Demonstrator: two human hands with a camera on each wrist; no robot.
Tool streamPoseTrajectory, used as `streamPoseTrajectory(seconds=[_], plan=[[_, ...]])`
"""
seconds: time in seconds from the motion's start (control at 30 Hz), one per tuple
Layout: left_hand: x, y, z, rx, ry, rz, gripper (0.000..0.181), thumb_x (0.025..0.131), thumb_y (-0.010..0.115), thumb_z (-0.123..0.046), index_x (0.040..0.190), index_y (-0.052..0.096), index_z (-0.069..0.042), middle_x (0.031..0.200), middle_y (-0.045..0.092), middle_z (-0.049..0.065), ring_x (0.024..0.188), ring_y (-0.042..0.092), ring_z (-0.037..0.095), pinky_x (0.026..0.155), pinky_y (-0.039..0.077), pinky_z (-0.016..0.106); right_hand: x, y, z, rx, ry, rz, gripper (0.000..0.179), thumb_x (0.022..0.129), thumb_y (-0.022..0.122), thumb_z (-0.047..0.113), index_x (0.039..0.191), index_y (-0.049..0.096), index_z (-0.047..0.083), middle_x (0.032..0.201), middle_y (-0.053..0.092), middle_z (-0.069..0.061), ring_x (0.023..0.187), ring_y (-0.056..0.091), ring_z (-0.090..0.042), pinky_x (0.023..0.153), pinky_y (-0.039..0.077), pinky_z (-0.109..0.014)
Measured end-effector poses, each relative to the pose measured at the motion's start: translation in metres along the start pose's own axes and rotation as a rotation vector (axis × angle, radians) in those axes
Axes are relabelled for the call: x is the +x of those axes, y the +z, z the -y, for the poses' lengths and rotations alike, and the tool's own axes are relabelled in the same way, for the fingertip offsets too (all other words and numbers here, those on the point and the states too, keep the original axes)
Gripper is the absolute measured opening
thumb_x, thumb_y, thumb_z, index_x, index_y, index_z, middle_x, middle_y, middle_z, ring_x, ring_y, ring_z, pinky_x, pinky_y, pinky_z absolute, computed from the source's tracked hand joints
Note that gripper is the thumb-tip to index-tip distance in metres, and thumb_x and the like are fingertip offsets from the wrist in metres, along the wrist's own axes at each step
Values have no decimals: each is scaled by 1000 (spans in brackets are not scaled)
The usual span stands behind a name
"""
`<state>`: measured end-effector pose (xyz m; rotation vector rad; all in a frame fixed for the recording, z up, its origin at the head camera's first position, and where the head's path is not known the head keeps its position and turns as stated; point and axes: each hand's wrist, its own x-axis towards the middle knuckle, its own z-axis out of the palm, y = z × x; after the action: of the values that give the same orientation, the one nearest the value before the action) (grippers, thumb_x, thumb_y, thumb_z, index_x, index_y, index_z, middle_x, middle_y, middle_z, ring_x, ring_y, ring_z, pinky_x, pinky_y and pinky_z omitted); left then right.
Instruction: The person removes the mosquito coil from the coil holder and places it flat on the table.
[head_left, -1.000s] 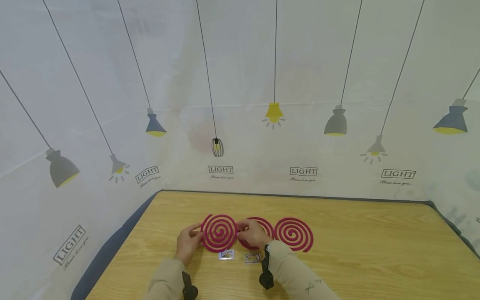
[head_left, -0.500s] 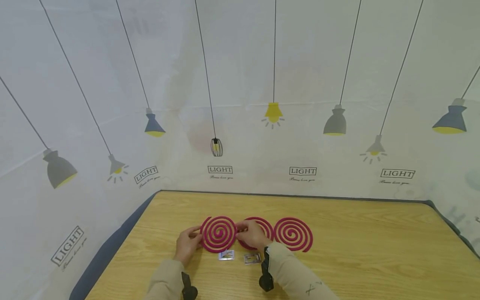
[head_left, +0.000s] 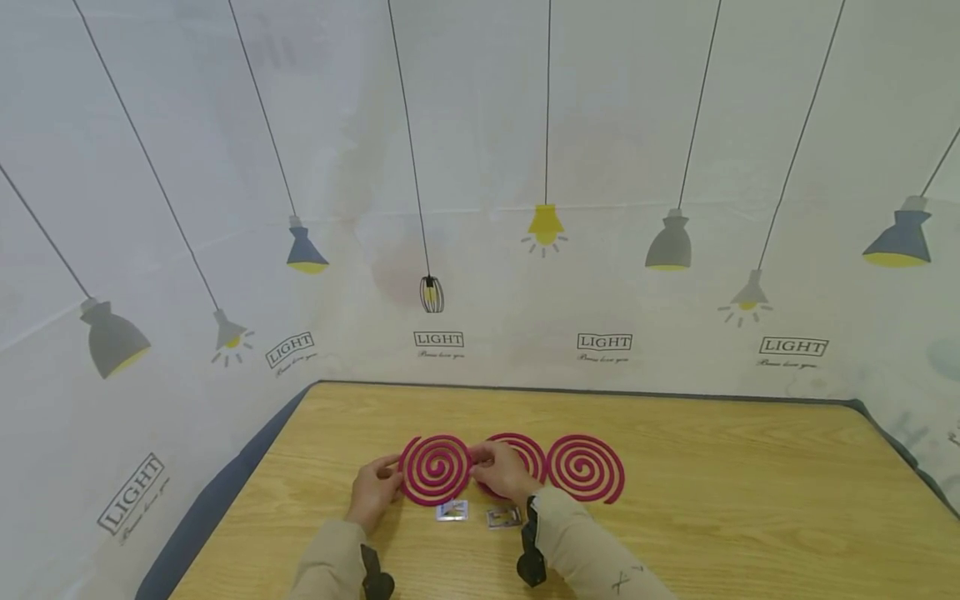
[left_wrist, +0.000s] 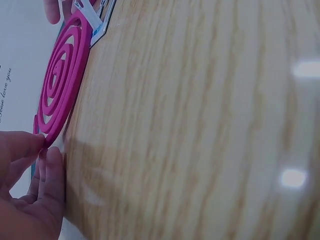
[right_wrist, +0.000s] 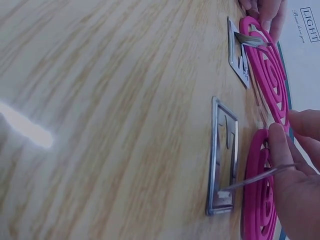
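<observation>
A magenta mosquito coil (head_left: 437, 468) is held by both hands at its opposite edges, close over the table. My left hand (head_left: 372, 493) pinches its left rim; in the left wrist view, thumb and fingers (left_wrist: 40, 165) meet at that edge. On the other side my right hand (head_left: 507, 469) pinches the right rim, partly covering a second mosquito coil (head_left: 532, 454). Just in front of the held coil lies a small metal coil stand (head_left: 452, 511) with a raised prong (right_wrist: 252, 40). A second metal stand (right_wrist: 215, 150), its prong bent up, lies before the covered coil.
A third mosquito coil (head_left: 585, 468) lies flat to the right of the second one. The wooden table (head_left: 750, 483) meets a pale wall covering (head_left: 510, 367) printed with lamps at its far edge.
The held coil has shifted slightly toward the person and turned a little counterclockwise. Both hands keep their hold on it; the other coils and the stands stay in place.
</observation>
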<state>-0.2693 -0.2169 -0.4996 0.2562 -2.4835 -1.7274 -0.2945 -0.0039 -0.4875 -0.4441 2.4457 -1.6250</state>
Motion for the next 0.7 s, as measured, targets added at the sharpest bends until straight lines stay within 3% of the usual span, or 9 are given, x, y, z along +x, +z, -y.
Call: streamPoseTrajectory(seconds=[0.43,0.7], plan=[[0,-3,-3,10,-55,34,35,83,54,2,116,47,15,94,55,21,70,55,13,58,50,24,-1,-1,1,-21,2,3,30,81,58,-1,111,56,-4,102,59,-16,92,54,-26,75,47,-36],[0,-4,-1,-32,-72,9,33,85,51,3,116,47,13,92,54,18,71,54,14,58,51,24,-3,-6,4,-6,16,-7,31,81,59,1,111,56,-4,100,58,-13,94,53,-26,78,47,-37]])
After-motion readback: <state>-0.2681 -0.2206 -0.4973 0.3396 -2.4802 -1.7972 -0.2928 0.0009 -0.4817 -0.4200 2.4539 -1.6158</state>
